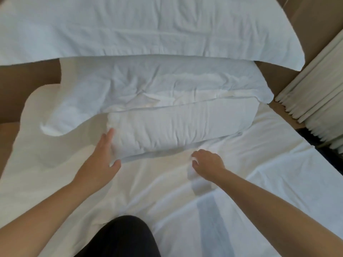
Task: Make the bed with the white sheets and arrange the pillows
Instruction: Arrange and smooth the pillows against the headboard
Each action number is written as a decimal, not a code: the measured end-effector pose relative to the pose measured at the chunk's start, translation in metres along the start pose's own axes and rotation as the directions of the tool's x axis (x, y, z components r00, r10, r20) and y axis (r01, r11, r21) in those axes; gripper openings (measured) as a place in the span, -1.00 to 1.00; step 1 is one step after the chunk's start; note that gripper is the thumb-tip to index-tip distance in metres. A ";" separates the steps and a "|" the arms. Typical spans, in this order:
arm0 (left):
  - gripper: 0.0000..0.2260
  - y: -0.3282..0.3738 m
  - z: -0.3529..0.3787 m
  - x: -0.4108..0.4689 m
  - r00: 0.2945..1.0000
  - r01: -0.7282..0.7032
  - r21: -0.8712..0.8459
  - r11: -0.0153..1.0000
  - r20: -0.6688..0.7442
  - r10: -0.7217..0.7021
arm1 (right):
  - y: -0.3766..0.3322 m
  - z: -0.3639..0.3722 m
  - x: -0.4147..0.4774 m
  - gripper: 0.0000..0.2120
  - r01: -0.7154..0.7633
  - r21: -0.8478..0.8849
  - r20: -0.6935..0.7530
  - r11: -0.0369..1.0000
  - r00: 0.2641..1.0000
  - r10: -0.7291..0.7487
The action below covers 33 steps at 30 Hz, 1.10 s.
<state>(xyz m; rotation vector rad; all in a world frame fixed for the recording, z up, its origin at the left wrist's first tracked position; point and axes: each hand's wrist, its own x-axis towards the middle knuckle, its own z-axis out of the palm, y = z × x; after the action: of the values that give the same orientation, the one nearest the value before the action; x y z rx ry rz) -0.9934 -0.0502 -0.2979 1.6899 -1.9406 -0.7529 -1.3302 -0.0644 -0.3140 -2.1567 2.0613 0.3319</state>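
Both arms are bare as far up as the shot goes, left hand (101, 158) and right hand (207, 162) included. Only clothing showing: a plain black fabric trouser leg (122, 238), bottom centre.

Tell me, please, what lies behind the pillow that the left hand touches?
A rumpled second pillow lies right against the near pillow, and a third pillow sits beyond. The near pillow covers the second pillow's front edge, so that part cannot be seen.

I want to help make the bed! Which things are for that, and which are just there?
For the job: white sheet, front pillow, middle pillow, back pillow, left hand touching the front pillow, right hand on the sheet.
Just there: curtain, brown surface beside the pillows.
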 end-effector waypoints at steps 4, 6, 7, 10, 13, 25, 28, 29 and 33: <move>-0.30 -0.012 0.004 0.007 0.979 0.195 -0.412 0.890 0.131 -0.154 | -0.082 -0.077 -0.012 -0.75 0.382 -0.057 -0.163 0.922 0.908 -0.386; -0.47 -0.022 0.003 0.010 0.977 0.205 -0.440 0.874 0.150 -0.153 | -0.120 -0.110 -0.008 -0.70 0.571 -0.159 -0.199 0.805 0.780 -0.593; -0.51 -0.027 0.005 0.011 0.975 0.205 -0.434 0.877 0.174 -0.142 | -0.136 -0.122 -0.001 -0.64 0.626 -0.238 -0.149 0.743 0.732 -0.665; -0.54 -0.036 0.009 0.018 0.971 0.178 -0.444 0.878 0.224 -0.083 | -0.178 -0.149 0.030 -0.44 0.656 -0.465 0.133 0.594 0.715 -0.686; -0.66 -0.045 0.013 0.033 0.973 0.084 -0.400 0.912 0.230 0.011 | -0.215 -0.170 0.053 -0.41 0.645 -0.647 0.333 0.407 0.718 -0.611; -0.60 -0.080 0.014 0.065 0.929 -0.296 0.047 0.954 0.247 0.276 | -0.258 -0.205 0.062 -0.73 0.644 -0.727 0.522 0.240 0.744 -0.417; -0.58 -0.079 0.023 0.062 0.945 -0.230 0.049 0.972 0.250 0.211 | -0.260 -0.209 0.063 -0.77 0.622 -0.739 0.498 0.259 0.763 -0.411; -0.59 -0.079 0.027 0.060 0.953 -0.194 0.042 0.980 0.245 0.178 | -0.262 -0.214 0.065 -0.78 0.616 -0.744 0.483 0.258 0.763 -0.429; -0.75 -0.068 0.029 0.059 0.991 -0.073 0.018 0.997 0.112 0.071 | -0.264 -0.218 0.068 -0.73 0.611 -0.739 0.441 0.283 0.757 -0.482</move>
<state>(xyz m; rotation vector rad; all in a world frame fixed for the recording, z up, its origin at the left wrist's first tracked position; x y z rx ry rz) -0.9706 -0.1119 -0.3655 1.6121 -2.0805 -0.8178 -1.0504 -0.1712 -0.1345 -3.0481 0.8876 1.6377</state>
